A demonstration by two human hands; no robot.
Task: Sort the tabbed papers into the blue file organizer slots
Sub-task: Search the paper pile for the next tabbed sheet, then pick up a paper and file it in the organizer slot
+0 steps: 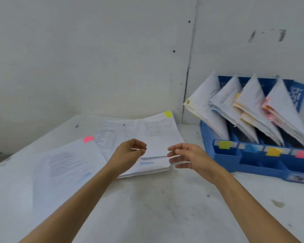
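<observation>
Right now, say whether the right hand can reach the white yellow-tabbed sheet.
Probably yes: the right hand hovers open at the near edge of the white yellow-tabbed sheet, which lies topmost with nothing between.

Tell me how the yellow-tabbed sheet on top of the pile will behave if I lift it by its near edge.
Probably floppy: the yellow-tabbed sheet looks thin and its near edge curls up off the pile, so it should droop from one grip. Likely very light. The pile itself lies loose and fanned, so its sheets may slide along.
</observation>
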